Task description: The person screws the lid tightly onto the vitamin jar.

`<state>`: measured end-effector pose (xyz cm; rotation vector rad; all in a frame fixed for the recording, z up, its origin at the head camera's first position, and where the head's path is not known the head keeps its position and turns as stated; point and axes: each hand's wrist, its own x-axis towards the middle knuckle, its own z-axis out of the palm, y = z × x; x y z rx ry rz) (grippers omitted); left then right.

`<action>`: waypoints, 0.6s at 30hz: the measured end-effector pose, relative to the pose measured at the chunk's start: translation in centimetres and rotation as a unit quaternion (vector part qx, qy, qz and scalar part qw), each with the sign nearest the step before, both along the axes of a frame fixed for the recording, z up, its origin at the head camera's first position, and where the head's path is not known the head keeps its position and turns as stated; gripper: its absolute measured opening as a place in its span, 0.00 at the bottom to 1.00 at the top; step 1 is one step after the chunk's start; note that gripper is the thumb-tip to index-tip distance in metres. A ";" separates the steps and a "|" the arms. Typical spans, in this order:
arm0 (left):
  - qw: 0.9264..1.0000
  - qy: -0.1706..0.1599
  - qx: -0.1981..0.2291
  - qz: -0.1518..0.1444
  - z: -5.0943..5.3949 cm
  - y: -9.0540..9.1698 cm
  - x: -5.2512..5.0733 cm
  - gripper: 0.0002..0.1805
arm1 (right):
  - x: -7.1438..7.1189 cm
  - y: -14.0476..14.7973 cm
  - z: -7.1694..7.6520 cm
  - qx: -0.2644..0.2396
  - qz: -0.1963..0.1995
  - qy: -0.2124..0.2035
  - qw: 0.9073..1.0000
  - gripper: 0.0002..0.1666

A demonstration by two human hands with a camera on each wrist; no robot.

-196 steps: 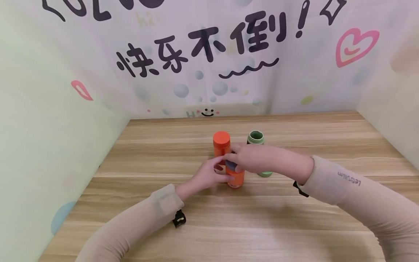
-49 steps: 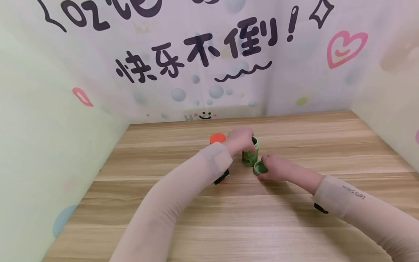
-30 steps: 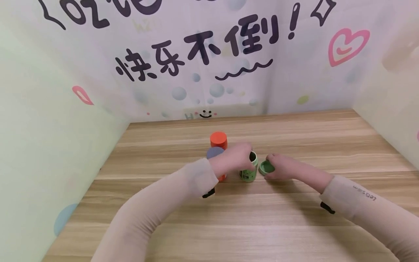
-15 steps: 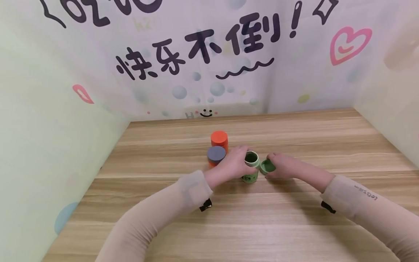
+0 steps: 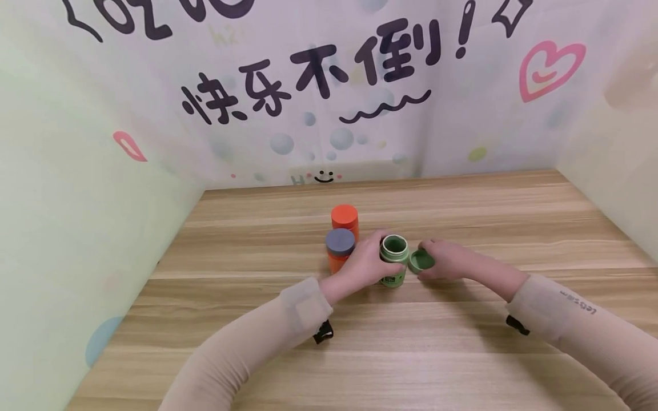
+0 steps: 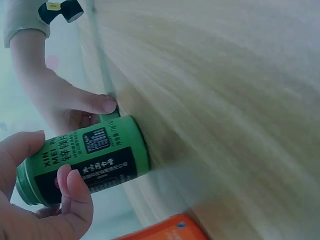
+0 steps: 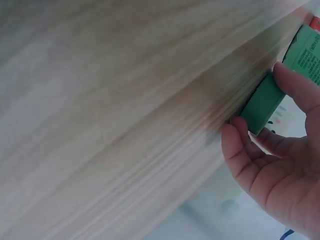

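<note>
A green jar stands upright and uncapped on the wooden table, its mouth facing up. My left hand is curled round the jar's left side; in the left wrist view its thumb and fingers lie about the labelled jar. Just right of the jar, a green lid lies with its hollow side up. My right hand holds the lid's right edge between thumb and fingers, and the right wrist view shows the lid at the tabletop, close to the jar.
Left of the green jar stands an orange jar with a grey-blue lid. Behind it is another orange jar with an orange lid. A printed cloth hangs behind the wooden table, with pale walls at both sides.
Since the oldest frame, my hands have left the grey-lidded jar for the green jar and its lid. The green jar has come nearer, and my left hand has slid lower to its side.
</note>
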<state>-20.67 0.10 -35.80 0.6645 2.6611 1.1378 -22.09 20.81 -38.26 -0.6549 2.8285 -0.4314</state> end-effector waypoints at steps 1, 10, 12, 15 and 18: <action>1.000 -0.002 0.004 0.000 -0.1 0.0 0.0 0.34 | 0.0 0.0 0.0 -0.003 -0.004 -0.003 1.000 0.36; 0.999 0.005 0.047 0.014 -1.5 -0.5 0.6 0.33 | -0.2 0.3 0.5 -0.025 -0.009 -0.020 0.999 0.37; 0.999 0.004 0.050 0.020 -1.9 -0.6 0.7 0.33 | -0.2 0.4 0.6 -0.033 -0.007 -0.022 0.999 0.38; 0.998 0.005 0.060 0.023 -2.3 -0.7 0.7 0.33 | -0.2 0.5 1.0 -0.060 -0.002 -0.021 0.998 0.37; 0.997 0.008 0.069 0.023 -2.4 -0.7 0.8 0.34 | -0.2 0.6 1.8 -0.098 0.008 -0.013 0.995 0.34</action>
